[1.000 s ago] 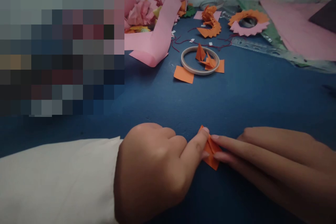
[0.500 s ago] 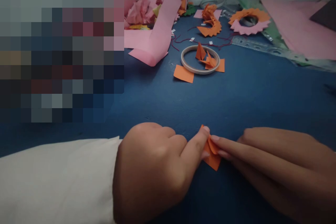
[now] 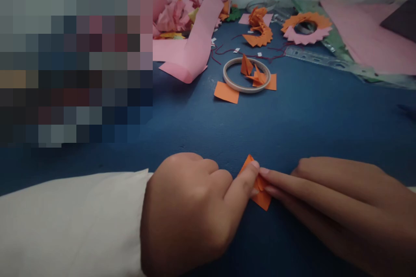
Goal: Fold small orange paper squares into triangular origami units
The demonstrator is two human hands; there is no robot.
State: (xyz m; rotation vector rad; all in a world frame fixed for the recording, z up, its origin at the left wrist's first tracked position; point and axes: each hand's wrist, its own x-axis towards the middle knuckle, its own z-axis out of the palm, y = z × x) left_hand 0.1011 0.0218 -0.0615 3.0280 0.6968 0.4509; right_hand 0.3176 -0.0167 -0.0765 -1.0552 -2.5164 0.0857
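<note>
A small folded piece of orange paper (image 3: 262, 201) lies on the blue table, partly covered by my fingers. My left hand (image 3: 198, 207) is closed, its index finger pressing down on the paper from the left. From the right, my right hand (image 3: 331, 199) pinches the paper's right edge between fingertips and thumb. The top corner of the paper points away from me. What lies under my fingertips is hidden.
Beyond my hands, a tape ring (image 3: 225, 78) surrounds small orange folded pieces, with an orange square (image 3: 226, 92) beside it. Farther back are a curled pink strip (image 3: 203, 30), an orange-and-pink paper ring (image 3: 307, 38), a clear ruler (image 3: 321, 59) and pink sheets (image 3: 364, 39). The left side is blurred out.
My right fingertips have folded or pressed the raised flap on the paper's right side closer in. More orange shows left of my left index finger. The view has shifted slightly.
</note>
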